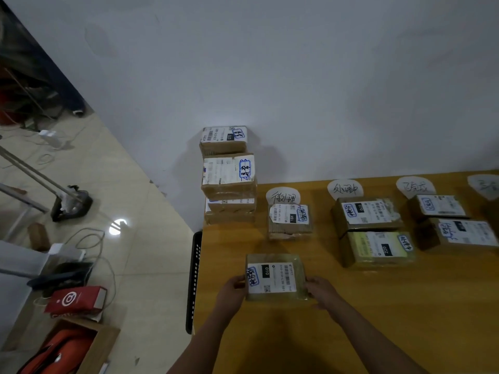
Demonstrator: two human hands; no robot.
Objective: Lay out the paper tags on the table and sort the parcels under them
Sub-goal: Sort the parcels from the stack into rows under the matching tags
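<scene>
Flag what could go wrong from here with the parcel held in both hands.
1. The stack of parcels at the table's far left corner sits unevenly near the edge; a nudge might topple it.
2. The held parcel, gripped by the left hand and right hand, could land under the wrong paper tag.

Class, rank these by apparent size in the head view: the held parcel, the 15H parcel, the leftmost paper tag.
1. held parcel, but it is nearest the camera
2. 15H parcel
3. leftmost paper tag, partly hidden by that parcel
</scene>
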